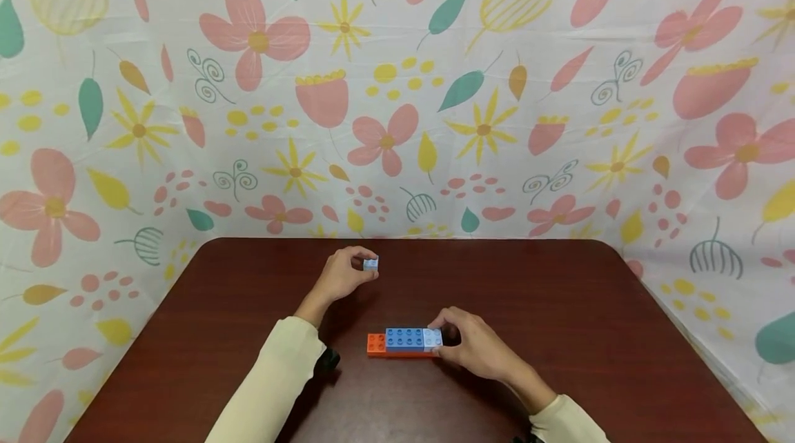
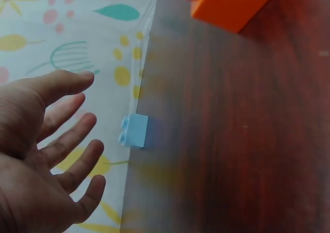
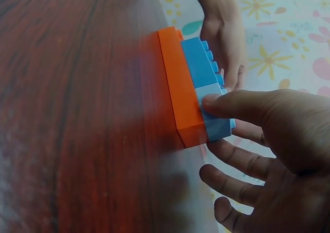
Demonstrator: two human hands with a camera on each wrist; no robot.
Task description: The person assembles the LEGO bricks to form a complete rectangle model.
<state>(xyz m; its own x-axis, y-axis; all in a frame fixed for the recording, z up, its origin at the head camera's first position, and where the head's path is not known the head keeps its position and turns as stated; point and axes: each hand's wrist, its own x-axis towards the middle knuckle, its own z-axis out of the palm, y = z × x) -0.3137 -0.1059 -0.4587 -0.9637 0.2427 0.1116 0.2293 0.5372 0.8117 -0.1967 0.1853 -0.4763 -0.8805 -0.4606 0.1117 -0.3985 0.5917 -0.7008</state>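
Note:
A small light blue brick (image 1: 370, 263) stands near the table's far edge. Beside it is my left hand (image 1: 340, 274), thumb and fingers spread; in the left wrist view, a gap separates the fingers (image 2: 77, 135) from that brick (image 2: 136, 131). Closer to me lies a long orange brick (image 1: 376, 344) carrying a blue brick (image 1: 405, 339) and, at its right end, a second light blue brick (image 1: 433, 340). My right hand (image 1: 478, 346) pinches this second light blue brick between thumb and index finger, the thumb pressed on its near side (image 3: 219, 125). The orange brick's left end shows bare studs.
The dark reddish-brown tabletop (image 1: 559, 298) has rounded far corners. A white cloth printed with flowers and leaves (image 1: 385, 139) hangs behind the table and along both sides. Light sleeves (image 1: 267, 381) cover my forearms, with a dark band (image 1: 328, 360) at the left wrist.

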